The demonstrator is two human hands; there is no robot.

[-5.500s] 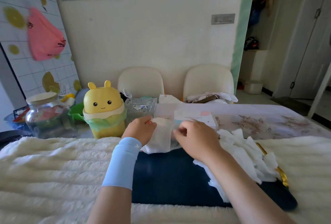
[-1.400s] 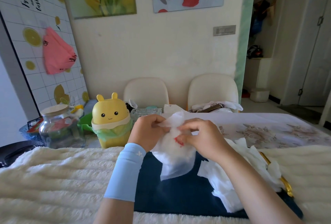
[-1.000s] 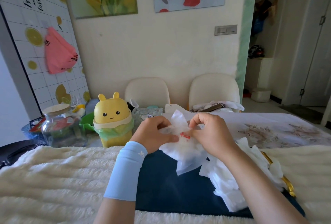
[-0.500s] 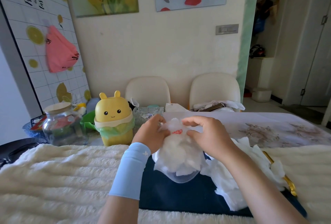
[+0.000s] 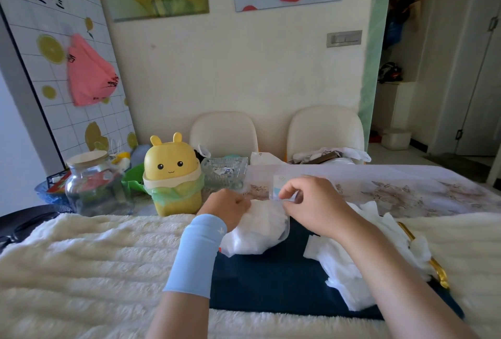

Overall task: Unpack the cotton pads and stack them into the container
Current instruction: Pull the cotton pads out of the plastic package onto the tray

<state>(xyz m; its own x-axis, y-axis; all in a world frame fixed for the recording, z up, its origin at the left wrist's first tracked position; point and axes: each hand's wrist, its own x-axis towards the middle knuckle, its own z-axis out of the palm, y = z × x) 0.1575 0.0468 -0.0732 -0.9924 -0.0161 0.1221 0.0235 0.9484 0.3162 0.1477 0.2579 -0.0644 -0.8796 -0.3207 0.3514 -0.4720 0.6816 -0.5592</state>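
A clear plastic bag of white cotton pads (image 5: 256,231) hangs just above the dark blue mat (image 5: 271,281). My left hand (image 5: 226,208), with a light blue sleeve on the wrist, grips the bag's upper left edge. My right hand (image 5: 311,204) pinches the bag's top right corner, where a small pale label (image 5: 279,185) shows. Loose white cotton pads (image 5: 349,262) lie heaped on the mat's right side, partly under my right forearm. A clear glass dish (image 5: 226,173) stands behind the hands; I cannot tell whether it is the container.
A yellow bunny-shaped bin (image 5: 173,176) with a green liner and a lidded glass jar (image 5: 92,184) stand at the left. A fluffy cream blanket (image 5: 89,262) covers the near table. Two cream chairs (image 5: 325,130) stand against the wall. A gold-edged object (image 5: 423,254) lies beside the loose pads.
The bag came down from chest height toward the mat. My right hand shifted to pinch its top right corner; the left still grips the left edge. The view drifted slightly.
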